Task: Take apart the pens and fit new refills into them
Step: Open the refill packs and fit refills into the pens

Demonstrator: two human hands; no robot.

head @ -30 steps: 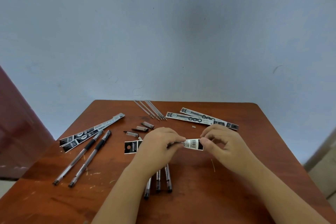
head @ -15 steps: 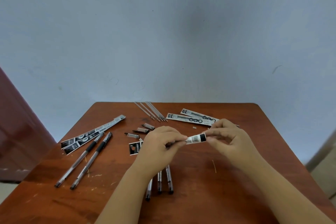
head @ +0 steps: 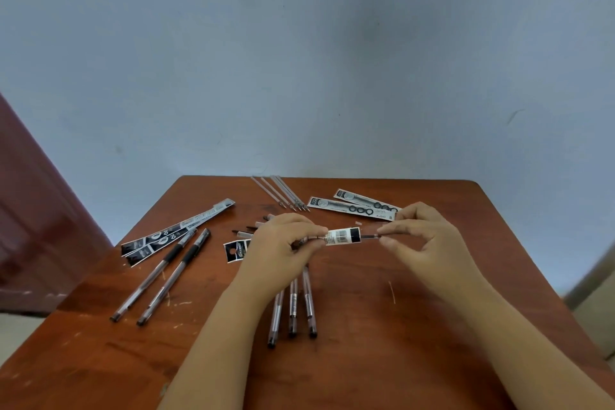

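Observation:
My left hand [head: 283,250] grips a refill packet [head: 342,236], white with a barcode and a black end, above the middle of the table. My right hand [head: 419,236] pinches the thin dark refill [head: 369,236] that sticks out of the packet's right end. Three clear pen barrels [head: 293,306] lie side by side under my left wrist, partly hidden. Two whole pens with black grips [head: 166,273] lie at the left. Several used clear refills [head: 283,193] sit at the far edge. Small pen tips and caps [head: 243,232] lie behind my left hand.
The brown wooden table [head: 382,343] stands against a blue-grey wall. Long refill packets lie at the left [head: 176,230] and at the back right [head: 352,208]. A torn black packet piece [head: 237,251] lies beside my left hand. A dark red door is at the far left.
My right hand has slid to the right off the packet's end, and a short length of dark refill now shows between the packet and its fingers. Both hands have risen slightly.

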